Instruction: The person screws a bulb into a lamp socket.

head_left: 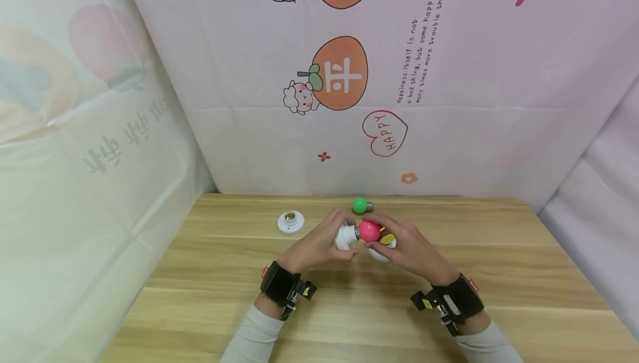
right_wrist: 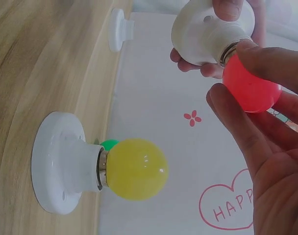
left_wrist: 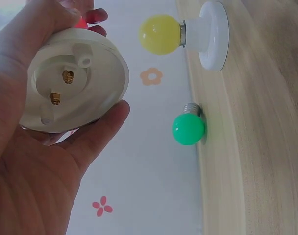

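My left hand (head_left: 317,246) grips a white round lamp socket (right_wrist: 198,36) by its base, holding it up off the table. Its hollow underside (left_wrist: 107,110), with two brass screws, shows in the left wrist view. A red light bulb (right_wrist: 249,85) sits with its metal cap in the mouth of that socket. Thumb and fingers of my right hand (head_left: 411,249) pinch the red bulb's globe. Below the right hand, a yellow bulb (right_wrist: 137,169) stands in a second white socket (right_wrist: 53,161) on the table, partly hidden by the hand in the head view.
A green bulb (head_left: 359,205) lies on its side near the table's back edge. Left of it stands a third white socket (head_left: 290,223) without a bulb. Printed white cloth (head_left: 249,146) hangs behind the wooden table (head_left: 209,302) and along both sides.
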